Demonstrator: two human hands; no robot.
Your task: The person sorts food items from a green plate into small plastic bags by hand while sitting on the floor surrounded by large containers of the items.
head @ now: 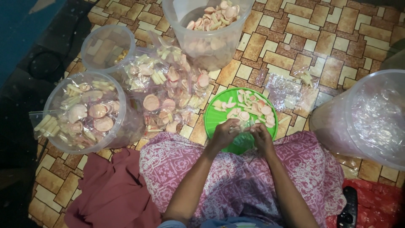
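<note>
In the head view, a small clear plastic bag (244, 126) is pinched between the left hand (225, 133) and the right hand (261, 137), fingers closed on its edges, just above the near rim of a green plate (211, 120) of pink and pale crackers (set on the tiled floor against a patterned pink skirt (240, 177)). To the left, filled bags are heaped in a clear tub (55, 141) and piled beside it; a clear bucket (181, 25) of crackers is seen beyond the plate.

Green plate (216, 121), pink-and-white floral cloth (236, 177), brown-and-cream tiled floor (291, 38), maroon fabric (112, 194).
</note>
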